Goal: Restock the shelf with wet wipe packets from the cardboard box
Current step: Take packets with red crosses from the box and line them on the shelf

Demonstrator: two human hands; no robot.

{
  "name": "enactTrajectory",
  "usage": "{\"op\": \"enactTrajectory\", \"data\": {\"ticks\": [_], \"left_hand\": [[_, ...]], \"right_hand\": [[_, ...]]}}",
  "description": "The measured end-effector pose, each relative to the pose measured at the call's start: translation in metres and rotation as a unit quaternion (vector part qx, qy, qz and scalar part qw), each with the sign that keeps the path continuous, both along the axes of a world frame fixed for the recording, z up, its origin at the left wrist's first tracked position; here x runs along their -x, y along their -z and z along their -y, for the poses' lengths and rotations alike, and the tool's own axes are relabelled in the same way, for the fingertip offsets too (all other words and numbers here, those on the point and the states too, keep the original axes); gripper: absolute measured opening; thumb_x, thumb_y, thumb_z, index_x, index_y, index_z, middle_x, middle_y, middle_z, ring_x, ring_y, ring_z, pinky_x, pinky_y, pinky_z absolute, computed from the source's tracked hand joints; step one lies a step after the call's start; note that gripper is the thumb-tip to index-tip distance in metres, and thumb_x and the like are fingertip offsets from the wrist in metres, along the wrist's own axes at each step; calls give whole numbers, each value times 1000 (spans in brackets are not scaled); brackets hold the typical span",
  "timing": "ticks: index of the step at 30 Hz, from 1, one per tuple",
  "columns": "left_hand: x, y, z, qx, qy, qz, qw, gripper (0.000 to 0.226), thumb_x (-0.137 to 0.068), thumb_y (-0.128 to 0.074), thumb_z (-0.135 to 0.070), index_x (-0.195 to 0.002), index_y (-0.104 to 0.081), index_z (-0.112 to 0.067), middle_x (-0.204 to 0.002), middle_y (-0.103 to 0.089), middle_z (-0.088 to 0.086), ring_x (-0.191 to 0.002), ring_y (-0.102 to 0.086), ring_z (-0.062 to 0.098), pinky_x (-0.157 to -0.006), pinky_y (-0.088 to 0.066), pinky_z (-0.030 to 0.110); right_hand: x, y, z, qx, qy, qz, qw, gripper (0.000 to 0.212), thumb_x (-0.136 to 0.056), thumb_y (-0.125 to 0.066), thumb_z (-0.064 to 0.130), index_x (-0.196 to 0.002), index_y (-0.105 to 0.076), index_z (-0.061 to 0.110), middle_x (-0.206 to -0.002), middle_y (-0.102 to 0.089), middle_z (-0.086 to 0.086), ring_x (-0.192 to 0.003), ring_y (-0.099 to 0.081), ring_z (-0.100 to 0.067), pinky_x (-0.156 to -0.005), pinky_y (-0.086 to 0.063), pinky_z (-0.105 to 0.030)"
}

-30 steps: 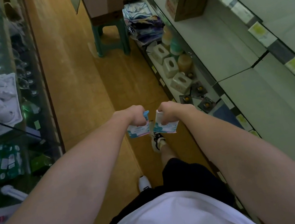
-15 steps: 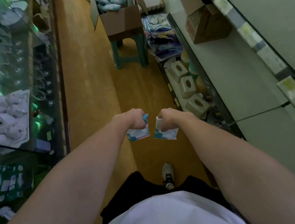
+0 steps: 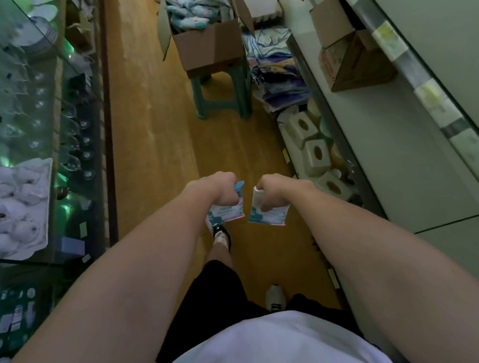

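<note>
The cardboard box (image 3: pixel 208 41) sits on a stool (image 3: pixel 221 95) ahead in the aisle, packets (image 3: pixel 194 13) inside. Glass cabinet (image 3: pixel 1 143) lies left, shelf (image 3: pixel 384 139) right.

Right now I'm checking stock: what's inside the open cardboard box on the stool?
The cardboard box holds a loose heap of wet wipe packets. Its walls and the top packets hide how deep the heap goes.

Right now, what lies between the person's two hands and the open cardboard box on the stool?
In the head view, only bare wooden floor separates the left hand and right hand, each gripping a packet, from the green stool under the cardboard box.
</note>
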State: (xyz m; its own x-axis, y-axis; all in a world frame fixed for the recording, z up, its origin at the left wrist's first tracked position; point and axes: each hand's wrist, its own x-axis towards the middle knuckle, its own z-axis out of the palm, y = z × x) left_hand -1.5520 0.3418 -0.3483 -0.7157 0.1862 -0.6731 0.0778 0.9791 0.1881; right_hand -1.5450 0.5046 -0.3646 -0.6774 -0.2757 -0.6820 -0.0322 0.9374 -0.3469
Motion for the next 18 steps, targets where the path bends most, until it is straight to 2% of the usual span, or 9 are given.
{"op": "enactTrajectory", "data": {"ticks": [9, 14, 18], "left_hand": [[108, 6, 29, -35, 23, 7, 999, 10, -88, -64, -28, -85, -53, -27, -93, -64, 2, -83, -64, 16, -73, -54, 33], [172, 2, 57, -62, 32, -5, 998, 12, -89, -64, -29, -85, -53, -27, -92, -63, 1, -83, -63, 15, -68, -51, 30], [218, -1, 81, -57, 59, -6, 997, 12, -89, -64, -26, -84, -53, -26, -90, -63, 1, -80, -62, 15, -66, -50, 29]], "right_hand": [[89, 5, 30, -18, 56, -11, 998, 51, -83, -72, 17, -131, -54, 19, -102, -61, -4, -90, -61, -20, -82, -57, -39], [144, 2, 62, -24, 77, -7, 997, 52, -83, -73, 16, -131, -54, 19, -106, -61, -4, -93, -61, -21, -83, -57, -40], [179, 2, 86, -22, 114, -11, 993, 38, -84, -70, 19, -121, -59, 19, -98, -62, -2, -87, -62, -19, -80, -58, -38]]}}
